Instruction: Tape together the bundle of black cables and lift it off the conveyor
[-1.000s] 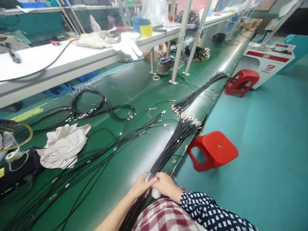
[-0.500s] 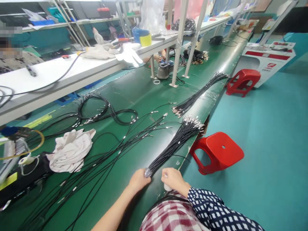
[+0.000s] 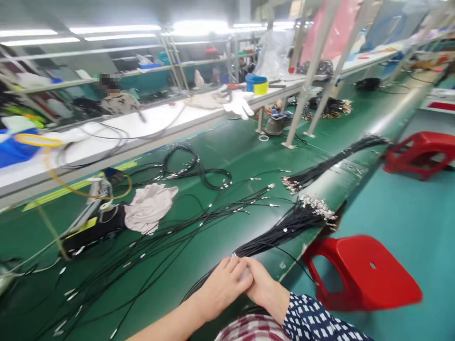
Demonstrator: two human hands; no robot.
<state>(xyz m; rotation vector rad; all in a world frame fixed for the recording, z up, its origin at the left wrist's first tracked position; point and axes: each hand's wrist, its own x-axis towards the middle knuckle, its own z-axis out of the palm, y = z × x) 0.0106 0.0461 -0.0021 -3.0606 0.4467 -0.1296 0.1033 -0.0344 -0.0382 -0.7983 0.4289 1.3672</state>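
Note:
A bundle of black cables [image 3: 284, 229] with metal end fittings lies slanted along the near edge of the green bench [image 3: 231, 151]. My left hand [image 3: 222, 286] is closed over the bundle's near end. My right hand [image 3: 265, 289] presses against it from the right, fingers meeting the left hand's. A small white roll [image 3: 245, 273] shows between the two hands, seemingly in the right hand's grip. The bundle's near tip is mostly hidden under my fingers.
Loose black cables [image 3: 170, 232] fan across the bench, with a coil [image 3: 194, 166], a white cloth [image 3: 149, 208] and a second bundle [image 3: 334, 163]. Red stools [image 3: 366, 277] [image 3: 419, 151] stand on the floor. A white shelf [image 3: 142, 128] runs behind; a person [image 3: 117, 99] sits beyond.
My hands, briefly apart half a second ago, have closed together again over the bundle's near end. The view has swung up and to the left.

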